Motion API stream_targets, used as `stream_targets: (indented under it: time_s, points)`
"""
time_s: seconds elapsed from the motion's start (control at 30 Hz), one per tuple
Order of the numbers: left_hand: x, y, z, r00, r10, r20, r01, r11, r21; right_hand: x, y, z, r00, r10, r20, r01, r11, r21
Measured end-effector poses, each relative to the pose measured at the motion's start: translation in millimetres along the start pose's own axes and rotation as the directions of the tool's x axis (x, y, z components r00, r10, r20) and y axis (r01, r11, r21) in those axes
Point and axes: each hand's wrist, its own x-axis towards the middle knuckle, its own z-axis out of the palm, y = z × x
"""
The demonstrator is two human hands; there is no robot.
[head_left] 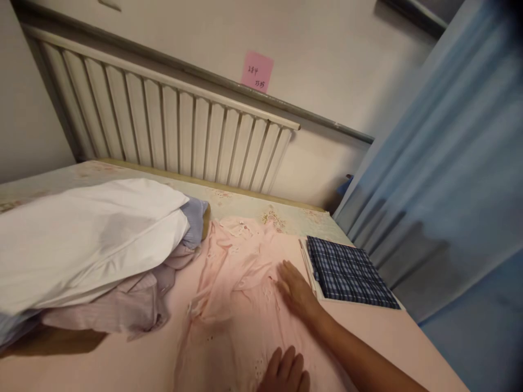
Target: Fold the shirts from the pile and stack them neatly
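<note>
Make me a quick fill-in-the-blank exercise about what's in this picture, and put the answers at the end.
1. The left hand and right hand are both over a garment coloured ____.
2. In the picture, the folded plaid cloth lies to the ____ of the garment.
3. The curtain is coloured ____.
4. The sticky note is higher in the picture than the ribbed white ____.

Missing words: pink; right; blue; radiator.

- The garment (245,272) lay on the bed (388,332), between the clothes pile (93,234) at left and the folded cloth (351,272) at right.
- The right hand (297,289) was at the garment's right edge, the left hand (285,375) nearer the viewer.
- Behind the bed, the radiator (186,136) stood against the wall (327,71).
- Above the radiator, the note (256,71) was on the wall.
- The curtain (449,163) hung right of the folded cloth.
</note>
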Motion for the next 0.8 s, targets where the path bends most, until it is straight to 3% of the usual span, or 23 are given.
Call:
stream_targets:
  time_s: [0.13,0.27,0.4,0.6,0.8]
  points:
    - [-3.1,0.2,-12.3,0.999,-0.026,0.036,0.028,0.999,-0.046,-70.0,-23.9,-8.7,0.999,0.018,0.049,-0.017,0.999,-0.032]
    - [-5.4,2.2,-21.0,0.997,-0.052,0.059,0.057,0.995,-0.087,-104.4,-32.3,-5.0,0.998,-0.001,0.069,0.006,0.998,-0.068]
    - [-8.1,1.9,-29.7,0.993,-0.053,0.109,0.067,0.99,-0.128,-106.6,-35.4,-0.7,0.999,0.021,0.028,-0.018,0.995,-0.099]
    - [-5.5,-4.4,-57.7,0.966,-0.044,0.255,0.108,0.964,-0.243,-101.8,-40.9,-3.3,0.999,0.038,0.011,-0.037,0.994,-0.106]
    - [-2.8,-6.3,-74.8,0.954,-0.055,0.294,0.147,0.942,-0.301,-102.0,-40.1,-1.1,0.998,0.049,-0.033,-0.052,0.996,-0.075]
